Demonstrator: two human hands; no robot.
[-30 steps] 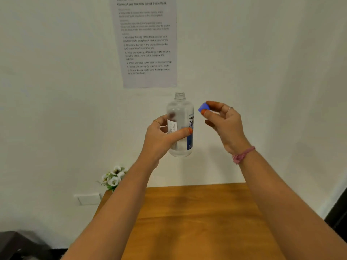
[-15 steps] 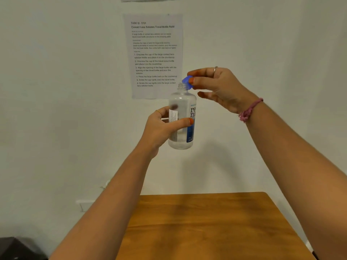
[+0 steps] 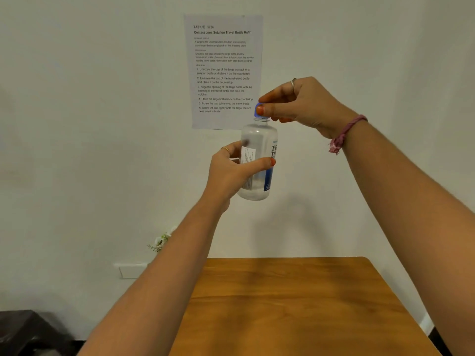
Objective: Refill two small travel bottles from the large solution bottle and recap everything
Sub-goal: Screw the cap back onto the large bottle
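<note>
I hold the large clear solution bottle [image 3: 259, 140] upright in the air in front of the white wall, well above the table. My left hand [image 3: 232, 173] grips its middle, thumb across the label. Its blue cap [image 3: 257, 110] sits on top of the bottle's neck, pinched between the thumb and fingers of my right hand [image 3: 298, 105]. No small travel bottles are in view.
A wooden table [image 3: 303, 304] lies below my arms. A printed instruction sheet [image 3: 223, 70] hangs on the wall behind the bottle. Small white flowers [image 3: 160, 241] and a wall socket [image 3: 131, 271] show at the left, and a dark object [image 3: 28, 332] sits at the bottom left.
My right hand carried the blue cap from beside the bottle up onto its neck. The view tilted upward, so the table sits lower in the frame.
</note>
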